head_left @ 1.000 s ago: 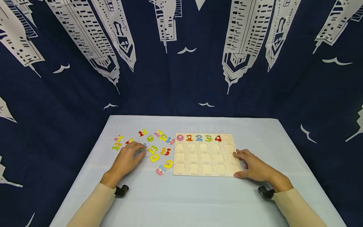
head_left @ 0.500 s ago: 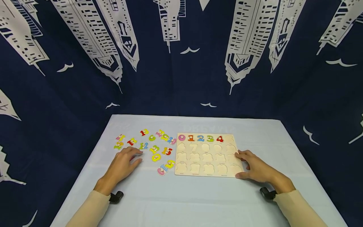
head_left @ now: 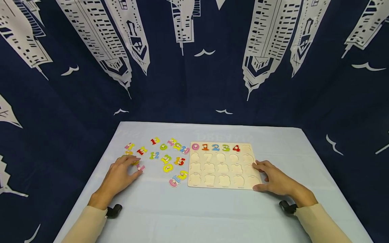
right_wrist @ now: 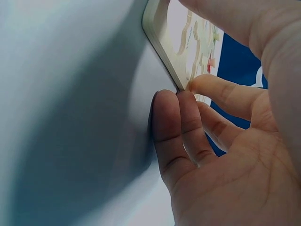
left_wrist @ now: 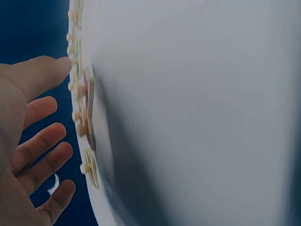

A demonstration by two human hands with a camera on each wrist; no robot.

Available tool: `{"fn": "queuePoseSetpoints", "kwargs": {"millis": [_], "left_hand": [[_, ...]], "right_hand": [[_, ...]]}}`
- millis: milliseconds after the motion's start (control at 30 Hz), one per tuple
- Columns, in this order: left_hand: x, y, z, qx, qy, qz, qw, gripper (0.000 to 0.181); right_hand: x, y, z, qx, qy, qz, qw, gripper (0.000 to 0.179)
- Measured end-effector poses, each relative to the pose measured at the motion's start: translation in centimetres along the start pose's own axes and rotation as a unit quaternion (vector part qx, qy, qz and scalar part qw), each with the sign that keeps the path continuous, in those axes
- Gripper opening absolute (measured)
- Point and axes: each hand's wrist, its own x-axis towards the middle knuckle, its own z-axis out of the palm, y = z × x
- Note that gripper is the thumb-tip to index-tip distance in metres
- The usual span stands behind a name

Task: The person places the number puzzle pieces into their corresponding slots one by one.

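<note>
A pale wooden number puzzle board (head_left: pixel 214 172) lies on the table with the knobbed pieces 0 to 4 in its top row. My right hand (head_left: pixel 271 178) holds the board's right side, the thumb at the near corner and the fingertips against the edge. My left hand (head_left: pixel 117 177) is over the left end of the loose pieces, its fingers loosely bent and spread in the left wrist view, with nothing between them. A pink piece (head_left: pixel 140 167) and a yellow piece (head_left: pixel 134 163) show by its fingertips, partly hidden by the hand.
Several loose number pieces lie left of the board, among them a red and yellow 13 (head_left: pixel 155 141), a red 15 (head_left: pixel 179 161) and a yellow 0 (head_left: pixel 167 168). The white table (head_left: pixel 194 216) ends before a dark blue printed cloth (head_left: pixel 182 94).
My left hand has moved left and toward me, uncovering a blue and green 12. The pink and yellow pieces now show by its fingertips. The right hand stays on the board.
</note>
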Motion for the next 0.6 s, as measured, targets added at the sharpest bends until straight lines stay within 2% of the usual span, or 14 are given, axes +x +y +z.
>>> {"fn": "queuePoseSetpoints", "kwargs": {"millis": [267, 600], "left_hand": [[0.0, -1.8, -1.2, 0.008, -0.03, -0.041, 0.9987, 0.071], [0.8, -3.2, -2.7, 0.019, -0.031, -0.071, 0.9968, 0.084]], "right_hand": [[0.1, 0.0, 0.1, 0.0, -0.003, 0.004, 1.0, 0.107], [0.1, 0.0, 0.2, 0.003, 0.002, -0.006, 1.0, 0.106]]}}
